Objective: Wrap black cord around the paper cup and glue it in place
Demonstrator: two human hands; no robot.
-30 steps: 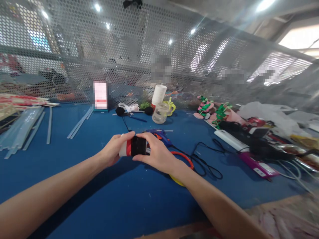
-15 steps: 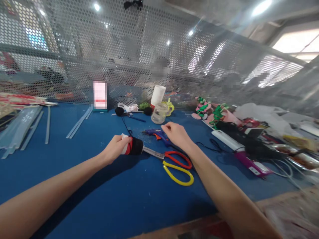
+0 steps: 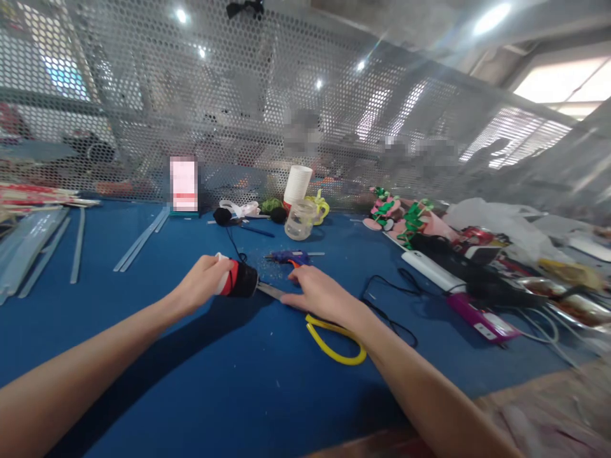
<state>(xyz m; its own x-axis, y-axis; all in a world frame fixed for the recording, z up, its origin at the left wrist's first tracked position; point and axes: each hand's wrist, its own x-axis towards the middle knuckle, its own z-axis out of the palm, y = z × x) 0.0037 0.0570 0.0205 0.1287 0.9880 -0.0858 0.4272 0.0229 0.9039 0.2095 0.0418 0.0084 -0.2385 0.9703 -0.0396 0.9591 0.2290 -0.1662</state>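
Observation:
My left hand (image 3: pixel 203 280) is closed around a paper cup (image 3: pixel 224 280), white and red, tipped on its side. Black yarn (image 3: pixel 245 281) wraps its right-hand end, and a strand runs back to a black yarn ball (image 3: pixel 222 216). My right hand (image 3: pixel 319 292) hovers over the scissors (image 3: pixel 272 291), thumb and fingers apart, hiding the red handle. The yellow handle (image 3: pixel 334 353) shows below the wrist. Just beyond my right fingers lies a blue glue gun (image 3: pixel 289 256) with a glue stick (image 3: pixel 316 254) at its back; whether the fingers touch it I cannot tell.
Stacked paper cups (image 3: pixel 298 184) and a clear plastic cup (image 3: pixel 299 222) stand behind. Glue sticks (image 3: pixel 33 248) lie left, near a phone (image 3: pixel 184 184). To the right are pink-and-green craft flowers (image 3: pixel 415 219), a purple-and-white power strip (image 3: pixel 477 315) and a black cord (image 3: pixel 382 312).
My right hand has moved from the glue gun's rear down and left, over the scissors, with its fingers spreading. The cup in my left hand has shifted slightly left in view.

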